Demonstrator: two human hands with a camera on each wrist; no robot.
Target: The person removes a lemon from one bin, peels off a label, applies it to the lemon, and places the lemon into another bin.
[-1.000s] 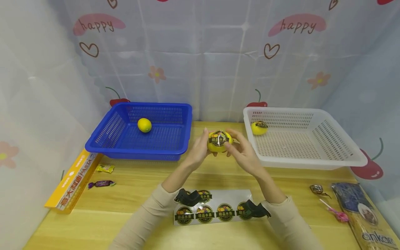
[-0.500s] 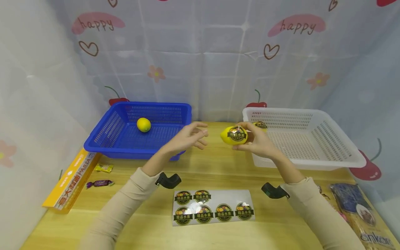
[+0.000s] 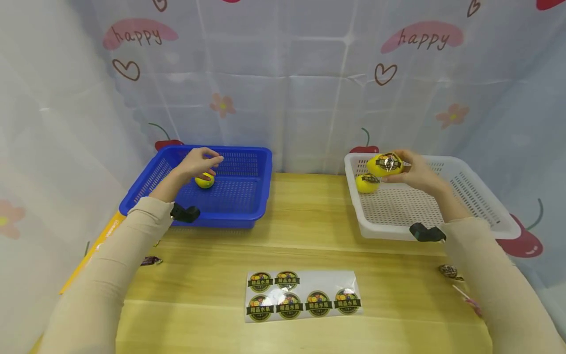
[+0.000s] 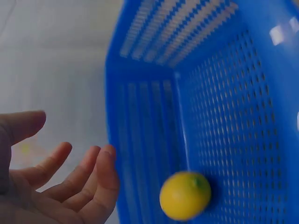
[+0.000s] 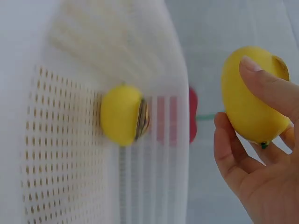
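My right hand (image 3: 414, 171) grips a lemon (image 3: 383, 165) above the left part of the white basket (image 3: 446, 231); a round dark sticker shows on its skin. Inside that basket lies another stickered lemon (image 3: 366, 184), just below the held one. Over the blue basket (image 3: 230, 216), my left hand (image 3: 196, 162) hovers with loosely bent fingers and nothing in them. A lemon with no sticker in sight (image 4: 185, 196) lies in the blue basket, partly covered by the left hand in the head view.
A sheet of round stickers (image 3: 304, 296) lies on the wooden table at the front middle. A wrapped candy (image 3: 151, 261) and an orange pasta box (image 3: 95, 250) are at left, partly behind the sleeve. A lollipop (image 3: 468, 301) and another candy (image 3: 448, 270) lie at right.
Both hands held the stickered lemon at the middle; the left let go and moved left over the blue basket. The right carried the lemon rightward, over the white basket.
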